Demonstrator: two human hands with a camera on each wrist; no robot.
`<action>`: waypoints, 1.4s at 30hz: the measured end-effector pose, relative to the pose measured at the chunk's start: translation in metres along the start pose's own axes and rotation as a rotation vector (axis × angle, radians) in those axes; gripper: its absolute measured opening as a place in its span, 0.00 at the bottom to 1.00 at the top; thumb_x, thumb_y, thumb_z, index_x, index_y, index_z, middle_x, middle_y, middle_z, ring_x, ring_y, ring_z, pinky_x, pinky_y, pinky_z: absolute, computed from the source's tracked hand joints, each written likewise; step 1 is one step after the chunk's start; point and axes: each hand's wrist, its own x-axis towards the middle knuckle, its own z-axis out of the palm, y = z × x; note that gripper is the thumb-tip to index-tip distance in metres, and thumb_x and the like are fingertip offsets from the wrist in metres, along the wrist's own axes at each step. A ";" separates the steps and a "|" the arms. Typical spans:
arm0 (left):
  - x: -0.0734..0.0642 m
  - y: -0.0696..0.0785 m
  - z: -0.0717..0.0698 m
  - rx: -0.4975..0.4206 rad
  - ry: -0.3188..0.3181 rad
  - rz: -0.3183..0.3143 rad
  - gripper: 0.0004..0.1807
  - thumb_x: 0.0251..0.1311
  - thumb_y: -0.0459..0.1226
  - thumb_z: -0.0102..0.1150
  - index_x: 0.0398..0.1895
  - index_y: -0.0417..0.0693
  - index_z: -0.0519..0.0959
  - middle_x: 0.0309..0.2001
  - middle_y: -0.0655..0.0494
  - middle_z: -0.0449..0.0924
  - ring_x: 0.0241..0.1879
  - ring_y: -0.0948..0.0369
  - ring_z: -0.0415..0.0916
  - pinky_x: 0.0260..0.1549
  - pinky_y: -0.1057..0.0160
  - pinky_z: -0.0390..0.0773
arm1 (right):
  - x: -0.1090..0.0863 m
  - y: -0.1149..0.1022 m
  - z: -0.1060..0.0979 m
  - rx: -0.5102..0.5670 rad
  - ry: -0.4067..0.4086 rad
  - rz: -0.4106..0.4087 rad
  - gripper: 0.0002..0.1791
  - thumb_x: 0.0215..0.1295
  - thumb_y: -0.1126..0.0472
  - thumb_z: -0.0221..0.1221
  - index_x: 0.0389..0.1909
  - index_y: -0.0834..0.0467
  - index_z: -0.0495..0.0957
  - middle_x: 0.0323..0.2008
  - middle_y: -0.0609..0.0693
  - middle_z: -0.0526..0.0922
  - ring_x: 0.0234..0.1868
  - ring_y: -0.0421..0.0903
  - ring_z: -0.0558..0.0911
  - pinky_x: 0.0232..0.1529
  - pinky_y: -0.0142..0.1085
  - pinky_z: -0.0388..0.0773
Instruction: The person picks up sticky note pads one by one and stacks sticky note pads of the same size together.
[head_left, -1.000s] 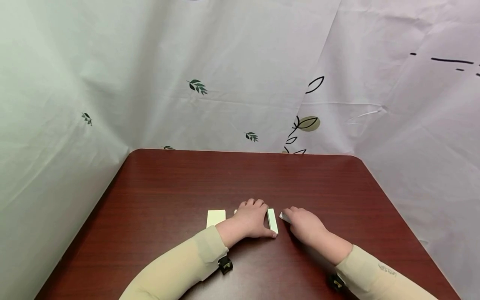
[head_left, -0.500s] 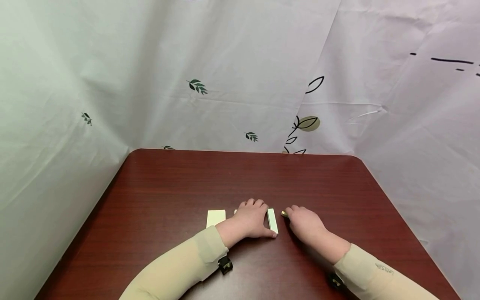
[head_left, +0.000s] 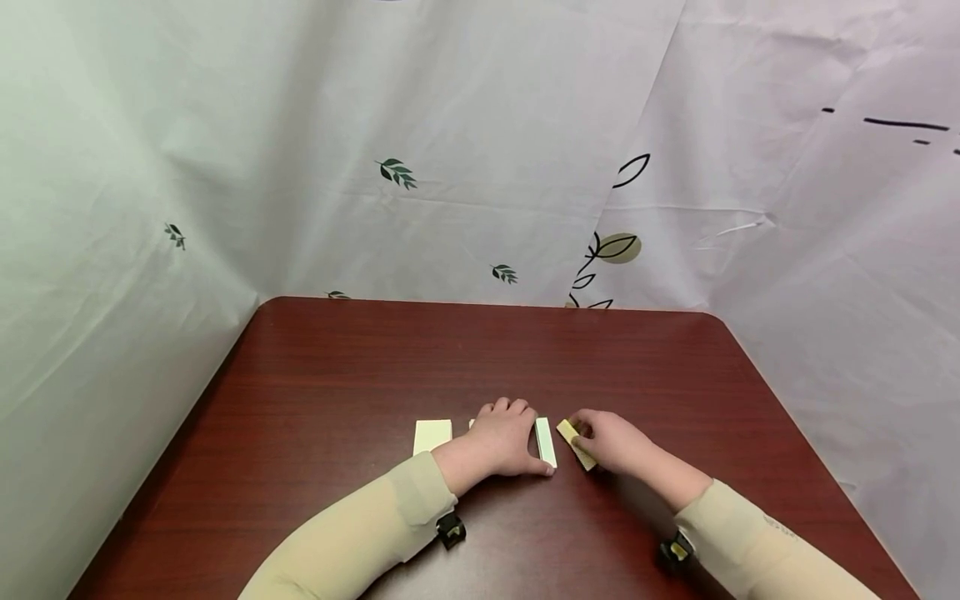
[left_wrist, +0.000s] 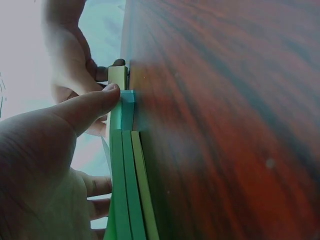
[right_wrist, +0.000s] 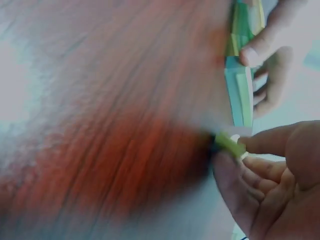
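My left hand [head_left: 504, 439] arches over a row of flat, strip-like blocks, thumb at the near side and fingertips at the far side. Its thumb touches the end of a pale green block [head_left: 546, 442], which lies on a teal block [left_wrist: 128, 110] in the left wrist view. Stacked green pieces [left_wrist: 125, 185] run along below that hand. My right hand [head_left: 613, 440] pinches a small yellow block [head_left: 577, 446] between thumb and fingers, tilted, just right of the pale green one. A gap separates the two blocks. The right wrist view shows the yellow block blurred.
A pale yellow flat piece [head_left: 432, 435] lies left of my left hand, partly behind the sleeve. Everything is on a dark red wooden table [head_left: 375, 350]. White patterned sheeting [head_left: 465, 150] stands behind and beside it.
The block in my right hand has turned: first a whitish face, then a small yellow end, now its long yellow face shows. My left hand has stayed in place.
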 end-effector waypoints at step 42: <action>0.000 0.001 0.001 -0.009 -0.007 -0.009 0.46 0.46 0.73 0.61 0.61 0.51 0.74 0.60 0.56 0.72 0.59 0.53 0.68 0.54 0.51 0.69 | 0.004 0.004 -0.022 -0.215 -0.140 -0.272 0.24 0.58 0.60 0.67 0.56 0.58 0.78 0.48 0.50 0.77 0.47 0.47 0.77 0.49 0.46 0.75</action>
